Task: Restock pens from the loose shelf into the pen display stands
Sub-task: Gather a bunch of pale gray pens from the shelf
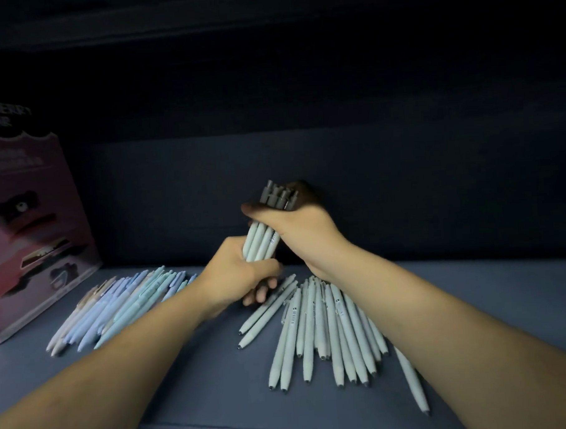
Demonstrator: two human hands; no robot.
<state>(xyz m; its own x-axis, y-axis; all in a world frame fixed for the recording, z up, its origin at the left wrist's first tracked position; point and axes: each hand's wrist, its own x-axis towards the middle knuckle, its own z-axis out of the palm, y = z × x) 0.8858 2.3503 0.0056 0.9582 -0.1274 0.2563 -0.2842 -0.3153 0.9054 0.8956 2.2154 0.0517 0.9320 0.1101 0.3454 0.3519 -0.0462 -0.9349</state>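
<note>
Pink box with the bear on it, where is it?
In the head view, the pink box stands at the far left of the shelf, right next to the pile of pale blue pens lying on its right.

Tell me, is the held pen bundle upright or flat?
Nearly upright: the pen bundle stands clicker ends up, left hand gripping below, right hand above.

I can read no text from this view. The pink box [28, 199] carries pale characters along its top edge and upper front panel, all too blurred to make out. Printed marks on the grey pens [294, 314] are too small to resolve.
</note>
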